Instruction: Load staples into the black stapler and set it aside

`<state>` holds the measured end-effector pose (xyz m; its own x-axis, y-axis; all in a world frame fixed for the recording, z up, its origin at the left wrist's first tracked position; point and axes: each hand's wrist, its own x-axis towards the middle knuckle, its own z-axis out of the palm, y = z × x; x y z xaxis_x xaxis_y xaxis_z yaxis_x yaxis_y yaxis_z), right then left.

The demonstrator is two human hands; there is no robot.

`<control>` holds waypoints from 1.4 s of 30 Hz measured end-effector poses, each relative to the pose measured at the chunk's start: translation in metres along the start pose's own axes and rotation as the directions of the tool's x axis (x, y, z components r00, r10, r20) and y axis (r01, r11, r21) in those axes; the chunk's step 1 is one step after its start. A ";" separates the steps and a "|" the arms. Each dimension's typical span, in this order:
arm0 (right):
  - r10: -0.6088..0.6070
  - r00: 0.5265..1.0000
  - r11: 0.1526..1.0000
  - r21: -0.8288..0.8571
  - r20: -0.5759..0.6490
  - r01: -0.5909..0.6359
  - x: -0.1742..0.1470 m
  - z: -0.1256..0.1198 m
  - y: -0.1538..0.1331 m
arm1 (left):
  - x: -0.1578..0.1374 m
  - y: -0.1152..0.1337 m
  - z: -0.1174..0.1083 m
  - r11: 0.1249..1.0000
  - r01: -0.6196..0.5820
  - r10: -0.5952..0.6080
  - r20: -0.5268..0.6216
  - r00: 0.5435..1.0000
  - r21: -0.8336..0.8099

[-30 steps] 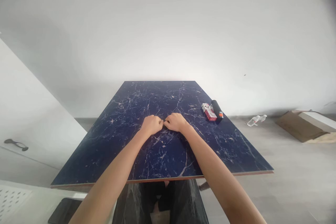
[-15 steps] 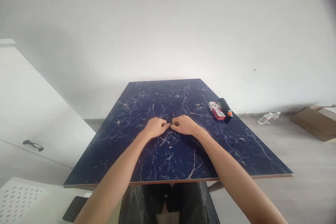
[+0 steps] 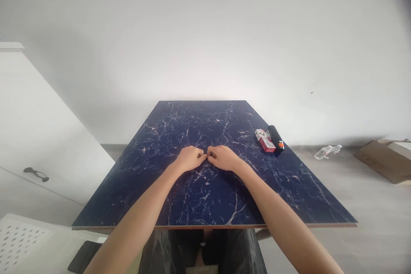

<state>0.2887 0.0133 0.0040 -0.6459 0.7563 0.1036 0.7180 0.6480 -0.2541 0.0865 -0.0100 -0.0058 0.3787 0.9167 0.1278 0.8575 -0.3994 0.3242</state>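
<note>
Fists meet at mid-frame: your left hand point(image 3: 190, 158) and right hand point(image 3: 222, 157) rest curled on the dark blue marbled surface point(image 3: 167, 197), knuckles touching. Whether anything is pinched between them, you cannot tell. Toward the right edge of the surface lie a red-and-white pack point(image 3: 265, 140) and, just beside it, a black cylinder point(image 3: 275, 134).

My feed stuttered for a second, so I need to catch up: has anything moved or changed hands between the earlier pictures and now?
Nothing was taken hold of or let go. The left hand and right hand stay curled, fingertips meeting at the middle of the blue marbled tabletop; whether they pinch something is too small to tell. The red and white pack and black cylinder stay put. Only the camera view shifted slightly.
</note>
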 end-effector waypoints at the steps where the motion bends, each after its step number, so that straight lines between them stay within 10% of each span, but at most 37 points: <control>1: -0.001 1.000 1.000 0.001 0.001 0.001 0.000 0.000 0.000 | 0.000 0.000 0.000 1.000 0.001 -0.001 0.004 1.000 0.002; 10: 0.010 0.999 1.000 0.027 -0.031 -0.010 0.003 0.003 0.003 | 0.004 0.001 0.007 0.993 -0.106 0.099 -0.149 0.984 -0.042; 21: -0.003 1.000 0.999 0.033 -0.004 0.003 0.000 -0.004 0.005 | 0.003 -0.010 0.005 0.999 -0.033 0.037 -0.123 0.992 0.031; 29: 0.263 0.963 0.965 0.003 0.060 -0.263 -0.005 -0.003 0.035 | 0.002 -0.031 0.001 0.993 0.108 -0.106 -0.044 0.993 0.051; 42: 0.327 0.933 0.944 -0.007 0.151 -0.330 0.002 0.014 0.040 | 0.005 -0.028 0.005 0.982 0.171 -0.177 0.079 0.981 0.084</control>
<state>0.3125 0.0397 -0.0189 -0.4066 0.9040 -0.1322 0.8928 0.3624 -0.2676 0.0659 0.0054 -0.0194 0.2467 0.9691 -0.0058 0.9357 -0.2366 0.2616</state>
